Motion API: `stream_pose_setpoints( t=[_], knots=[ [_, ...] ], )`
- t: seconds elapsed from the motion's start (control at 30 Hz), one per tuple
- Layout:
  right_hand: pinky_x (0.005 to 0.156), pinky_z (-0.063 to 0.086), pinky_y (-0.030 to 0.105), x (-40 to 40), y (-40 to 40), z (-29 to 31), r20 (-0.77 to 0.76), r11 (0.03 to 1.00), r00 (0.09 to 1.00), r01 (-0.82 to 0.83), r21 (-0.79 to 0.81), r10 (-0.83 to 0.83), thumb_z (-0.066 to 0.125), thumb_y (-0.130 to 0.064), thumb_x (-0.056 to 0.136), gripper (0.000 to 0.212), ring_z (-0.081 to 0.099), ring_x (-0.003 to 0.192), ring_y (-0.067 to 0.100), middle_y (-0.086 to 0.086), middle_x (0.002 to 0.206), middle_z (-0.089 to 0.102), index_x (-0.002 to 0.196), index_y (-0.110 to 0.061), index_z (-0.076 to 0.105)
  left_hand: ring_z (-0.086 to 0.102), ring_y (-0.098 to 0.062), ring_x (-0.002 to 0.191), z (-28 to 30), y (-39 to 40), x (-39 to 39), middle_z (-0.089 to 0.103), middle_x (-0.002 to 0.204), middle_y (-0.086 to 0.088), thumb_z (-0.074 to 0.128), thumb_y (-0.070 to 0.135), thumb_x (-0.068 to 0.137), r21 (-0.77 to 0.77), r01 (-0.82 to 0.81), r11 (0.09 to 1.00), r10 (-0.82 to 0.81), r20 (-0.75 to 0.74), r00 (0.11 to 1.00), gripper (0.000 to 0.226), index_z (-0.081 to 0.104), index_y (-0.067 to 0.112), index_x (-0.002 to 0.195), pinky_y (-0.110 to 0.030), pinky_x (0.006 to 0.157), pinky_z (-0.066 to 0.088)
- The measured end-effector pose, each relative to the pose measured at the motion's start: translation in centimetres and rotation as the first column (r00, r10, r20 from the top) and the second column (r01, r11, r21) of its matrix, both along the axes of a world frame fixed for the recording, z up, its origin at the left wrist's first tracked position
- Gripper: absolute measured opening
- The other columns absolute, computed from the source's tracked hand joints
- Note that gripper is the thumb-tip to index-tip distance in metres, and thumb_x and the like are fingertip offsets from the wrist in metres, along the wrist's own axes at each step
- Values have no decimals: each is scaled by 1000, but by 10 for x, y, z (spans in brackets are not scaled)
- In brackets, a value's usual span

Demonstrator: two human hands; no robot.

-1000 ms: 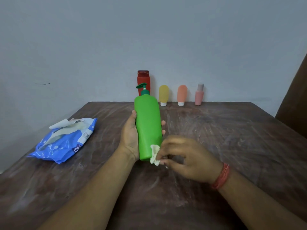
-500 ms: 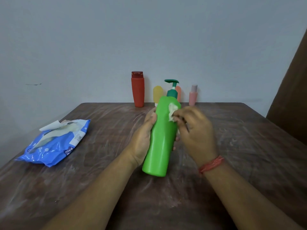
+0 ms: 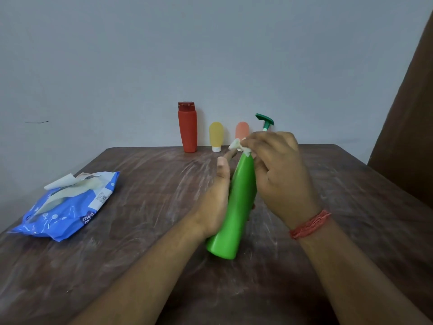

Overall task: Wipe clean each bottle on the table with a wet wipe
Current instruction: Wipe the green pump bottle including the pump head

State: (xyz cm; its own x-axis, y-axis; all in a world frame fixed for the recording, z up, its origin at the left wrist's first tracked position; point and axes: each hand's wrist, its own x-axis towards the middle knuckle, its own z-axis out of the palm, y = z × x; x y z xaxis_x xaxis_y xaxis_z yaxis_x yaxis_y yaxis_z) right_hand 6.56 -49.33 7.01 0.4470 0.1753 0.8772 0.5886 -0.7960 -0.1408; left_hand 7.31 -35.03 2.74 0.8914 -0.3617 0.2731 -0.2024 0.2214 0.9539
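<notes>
A tall green pump bottle leans away from me over the middle of the table, its dark green pump head up at the far right. My left hand holds the bottle's body from the left, thumb along its side. My right hand pinches a small white wet wipe against the bottle's neck, just under the pump. At the table's far edge stand a red bottle, a small yellow bottle and an orange-pink one, partly hidden behind my right hand.
A blue pack of wet wipes lies at the left of the brown wooden table, its flap peeled open. A grey wall rises behind the table. Something dark brown stands at the right edge.
My right hand slid the wipe from the bottle's base up to its neck. The bottle tilted and shifted to the right, and the pink bottle at the back went out of sight.
</notes>
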Motion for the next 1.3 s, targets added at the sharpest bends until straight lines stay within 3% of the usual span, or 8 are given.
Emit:
stream_pose_setpoints(
  t=[0.07, 0.17, 0.23, 0.5, 0.73, 0.87, 1.07, 1.3],
  knots=[
    [101, 31, 21, -4, 9, -1, -15, 989, 999, -54, -137, 52, 49, 0, 81, 33, 48, 102, 24, 1, 110, 69, 102, -9, 73, 66, -33, 99, -2, 0, 4, 69, 117, -12, 16, 75, 88, 1, -68, 998, 68, 12, 998, 68, 60, 42, 129, -52, 86, 55],
    [93, 39, 27, -12, 22, -8, -92, 951, 994, -89, -296, 64, 44, -7, 81, 32, 46, 97, 20, -3, 102, 68, 96, -12, 72, 53, -20, 135, -9, 4, 12, 57, 144, -11, 12, 68, 100, -29, -192, 981, 192, 14, 981, 80, 42, 12, 149, -36, 112, 44],
    [91, 40, 28, -16, 24, -11, -135, 942, 989, -107, -317, 67, 42, -10, 82, 31, 46, 95, 20, -4, 98, 67, 94, -13, 71, 58, -13, 128, -13, 8, 14, 59, 142, -8, 8, 63, 102, -66, -209, 976, 205, -67, 977, 78, 41, 10, 149, -21, 99, 50],
    [88, 42, 28, -31, 36, -20, -332, 782, 918, -367, -505, 217, 42, -19, 78, 33, 49, 94, 17, -10, 90, 67, 85, -21, 74, 59, -37, 117, -10, 25, 21, 54, 136, -33, 21, 80, 91, -262, -245, 933, 116, -425, 898, 90, 57, 10, 136, -48, 106, 44],
    [80, 46, 30, -36, 28, -20, -531, 625, 776, -609, -489, 340, 53, -17, 74, 21, 51, 88, 14, -11, 83, 68, 77, -22, 74, 63, -31, 78, -7, 28, 27, 68, 105, -19, 30, 78, 92, -337, -351, 874, 142, -514, 846, 82, 61, 12, 128, -39, 74, 55],
    [82, 47, 28, -30, 22, -25, -492, 653, 784, -602, -458, 378, 61, -8, 75, 17, 56, 90, 16, -8, 92, 70, 80, -18, 74, 64, -28, 71, -10, 34, 35, 70, 101, -16, 29, 79, 91, -311, -405, 860, 201, -524, 828, 84, 62, 11, 129, -37, 69, 56],
    [92, 51, 38, -6, 25, -40, -270, 815, 891, -445, -371, 364, 63, -3, 87, 26, 60, 101, 23, -1, 112, 69, 105, -17, 76, 65, -28, 90, -7, 32, 30, 65, 108, -18, 21, 88, 82, -261, -246, 934, 74, -531, 844, 109, 58, -1, 133, -34, 77, 59],
    [84, 52, 39, -12, 22, -37, -335, 741, 823, -562, -367, 458, 63, -2, 84, 23, 63, 96, 20, 0, 104, 71, 96, -14, 78, 65, -29, 82, -6, 36, 31, 72, 105, -16, 16, 84, 87, -305, -236, 923, 72, -464, 883, 101, 61, 5, 132, -36, 78, 57]
  ],
)
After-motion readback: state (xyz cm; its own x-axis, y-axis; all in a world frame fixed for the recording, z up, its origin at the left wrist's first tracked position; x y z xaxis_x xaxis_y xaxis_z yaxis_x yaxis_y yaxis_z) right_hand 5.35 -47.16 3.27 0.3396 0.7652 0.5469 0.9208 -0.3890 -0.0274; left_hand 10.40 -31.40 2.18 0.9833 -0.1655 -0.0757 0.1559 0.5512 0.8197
